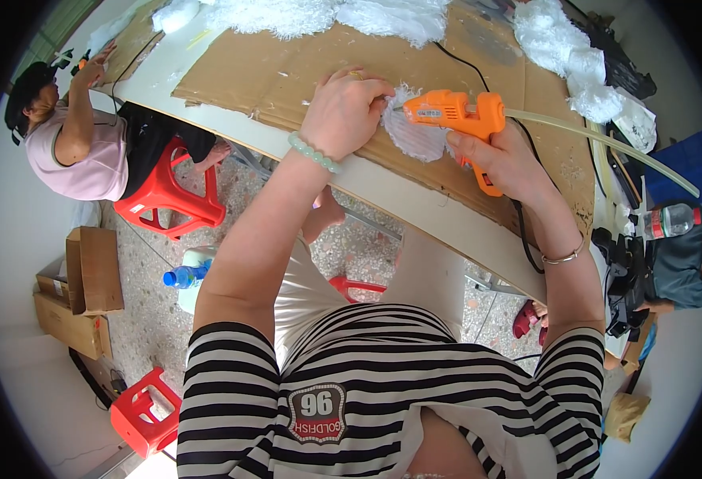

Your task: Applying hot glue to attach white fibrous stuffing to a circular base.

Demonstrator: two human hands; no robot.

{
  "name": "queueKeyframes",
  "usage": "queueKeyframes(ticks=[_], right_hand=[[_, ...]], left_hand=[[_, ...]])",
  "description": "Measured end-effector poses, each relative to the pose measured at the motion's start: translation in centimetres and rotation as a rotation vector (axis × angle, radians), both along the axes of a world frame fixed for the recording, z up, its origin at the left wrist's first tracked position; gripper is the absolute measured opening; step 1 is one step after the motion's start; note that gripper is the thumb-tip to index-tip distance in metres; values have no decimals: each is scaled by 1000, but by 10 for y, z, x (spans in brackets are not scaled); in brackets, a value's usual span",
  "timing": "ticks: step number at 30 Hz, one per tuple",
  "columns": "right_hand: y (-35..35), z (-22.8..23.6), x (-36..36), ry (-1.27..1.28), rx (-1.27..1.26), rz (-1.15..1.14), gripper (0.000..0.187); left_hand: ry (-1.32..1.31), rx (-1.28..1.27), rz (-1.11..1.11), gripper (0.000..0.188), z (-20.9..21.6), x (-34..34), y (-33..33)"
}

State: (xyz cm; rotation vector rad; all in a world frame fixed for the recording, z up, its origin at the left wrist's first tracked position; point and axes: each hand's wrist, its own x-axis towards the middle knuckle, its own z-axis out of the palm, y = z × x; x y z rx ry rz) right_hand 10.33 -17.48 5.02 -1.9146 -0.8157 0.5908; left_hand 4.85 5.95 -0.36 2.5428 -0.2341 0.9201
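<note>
My right hand (503, 160) is wrapped round an orange hot glue gun (455, 110). A long translucent glue stick (606, 142) runs out of the gun's back. Its nozzle points left, over the upper part of a white fuzzy fabric piece (416, 137) that lies on the cardboard. My left hand (347, 110) rests on the cardboard with curled fingers, pinching the upper left edge of that piece; the exact fingertip contact is partly hidden.
Brown cardboard (247, 76) covers the table. White fluffy material (311, 17) lines the far edge, with more white bundles (563, 52) at the right. A black cord (527, 231) hangs past the near edge. A plastic bottle (670, 221) lies at right. Another person (79, 152) sits at left.
</note>
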Motion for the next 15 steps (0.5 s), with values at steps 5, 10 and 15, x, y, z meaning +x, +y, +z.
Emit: queueKeyframes(ticks=[5,10,15], right_hand=[[-1,-1,1,30,14,13,19],[-3,1,2,67,13,29,21],[-4,5,2,82,17,54,22]], left_hand=[[3,-16,-9,17,0,0,0],[-15,-11,-10,17,-1,1,0],[21,-58,8,16,-2,2,1]])
